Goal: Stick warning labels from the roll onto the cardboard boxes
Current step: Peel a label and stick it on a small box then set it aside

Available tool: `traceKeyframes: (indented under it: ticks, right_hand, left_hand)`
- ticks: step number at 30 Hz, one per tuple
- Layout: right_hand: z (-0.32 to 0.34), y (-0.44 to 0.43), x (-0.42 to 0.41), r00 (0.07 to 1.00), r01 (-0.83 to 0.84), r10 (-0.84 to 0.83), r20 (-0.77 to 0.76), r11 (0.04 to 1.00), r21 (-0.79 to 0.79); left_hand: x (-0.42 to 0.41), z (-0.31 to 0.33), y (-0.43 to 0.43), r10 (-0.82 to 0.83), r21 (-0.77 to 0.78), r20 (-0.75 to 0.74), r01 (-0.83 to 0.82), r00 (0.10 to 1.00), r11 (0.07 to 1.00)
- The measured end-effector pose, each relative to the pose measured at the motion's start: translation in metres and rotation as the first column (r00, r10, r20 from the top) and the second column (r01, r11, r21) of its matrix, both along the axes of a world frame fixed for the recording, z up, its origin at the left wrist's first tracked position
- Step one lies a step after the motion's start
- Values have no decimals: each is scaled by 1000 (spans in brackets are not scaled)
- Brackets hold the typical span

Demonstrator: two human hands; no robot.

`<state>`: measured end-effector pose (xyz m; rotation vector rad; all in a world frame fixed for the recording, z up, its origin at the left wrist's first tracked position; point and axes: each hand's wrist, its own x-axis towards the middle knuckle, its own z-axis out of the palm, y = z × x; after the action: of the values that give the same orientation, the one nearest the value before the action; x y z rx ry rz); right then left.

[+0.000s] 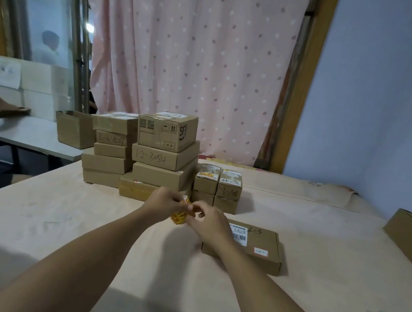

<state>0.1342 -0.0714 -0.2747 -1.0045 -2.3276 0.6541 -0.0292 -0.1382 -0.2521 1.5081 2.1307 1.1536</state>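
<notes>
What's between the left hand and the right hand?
The yellow label roll, held by both the left hand and the right hand, seen in the head view.

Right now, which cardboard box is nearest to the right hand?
The flat box with the barcode label, alone beside the right hand; all others sit farther away.

Top box: "SF" stood on side face; umbrella and up-arrow handling signs on front
Second box, right beneath: "1-2-3084" handwritten on front
Left-stack box: handwriting began "1-3-", rest unclear
Small box, right of stacks: "1-3-" handwritten on front, last digits illegible
Flat box: "2-3" handwritten near far edge; barcode label showed stripes, digits too small; red sticker unreadable
Roll: yellow-red labels, print too blurred to read
</notes>
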Motion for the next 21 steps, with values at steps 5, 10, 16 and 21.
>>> traceKeyframes:
  ticks: [5,10,16,21]
  right_hand:
    - [8,3,16,999,17,-17,-42,1000,4]
    - [12,6,33,998,5,-7,-62,999,-39]
    - [12,5,41,987,78,-82,-136,996,-35]
    - [11,8,46,972,111,-122,-198,992,-64]
  left_hand:
    - [11,14,-7,-123,-47,197,134,973,990]
    - [24,22,-3,-139,-83,16,140,990,987]
    - [41,18,2,-109,-18,-221,108,969,994]
    - [51,20,1,-127,4,-324,136,937,991]
